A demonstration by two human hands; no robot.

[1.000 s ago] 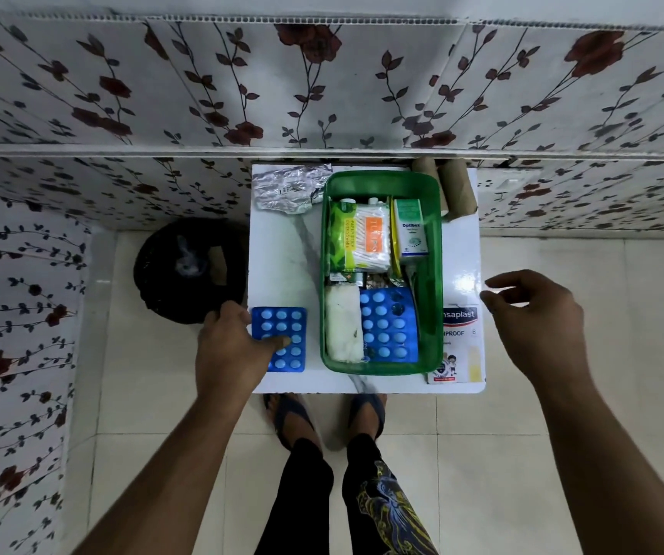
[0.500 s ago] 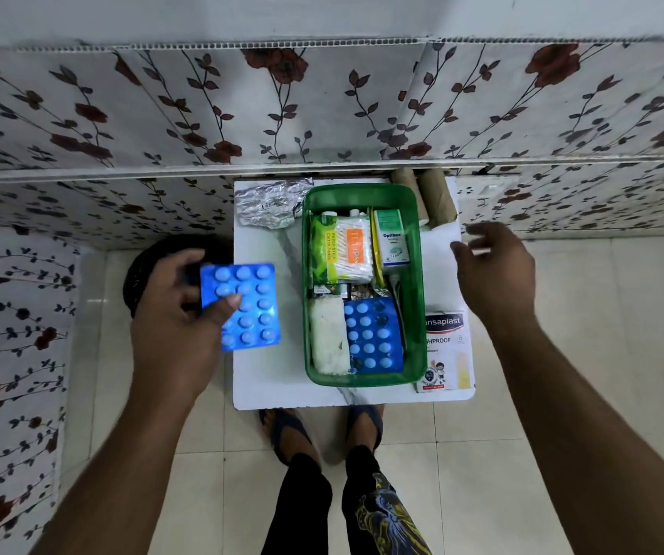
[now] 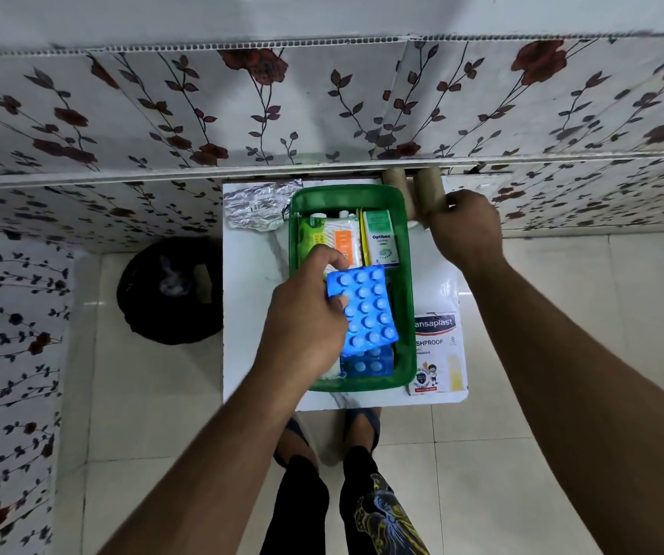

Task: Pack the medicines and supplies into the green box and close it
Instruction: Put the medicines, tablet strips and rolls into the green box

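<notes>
The green box (image 3: 402, 298) stands open on the small white table (image 3: 250, 298). My left hand (image 3: 302, 326) holds a blue blister pack of tablets (image 3: 366, 310) just above the box's near half, over another blue pack (image 3: 370, 364). A white Optibex carton (image 3: 380, 238) and an orange-and-green packet (image 3: 334, 242) lie in the far half. My right hand (image 3: 468, 226) closes on the right one of two brown bandage rolls (image 3: 428, 190) at the table's far right corner. A Hansaplast plaster box (image 3: 436, 354) lies right of the green box.
A crumpled silver foil strip (image 3: 256, 204) lies at the table's far left corner. A black bin (image 3: 170, 290) stands on the tiled floor left of the table. A flowered wall panel (image 3: 322, 106) runs right behind the table. My feet (image 3: 330, 430) are under its near edge.
My left hand lifted the blue blister pack off the table's left side and carried it right, over the green box. My right hand moved away from me to the brown rolls and closed there.
</notes>
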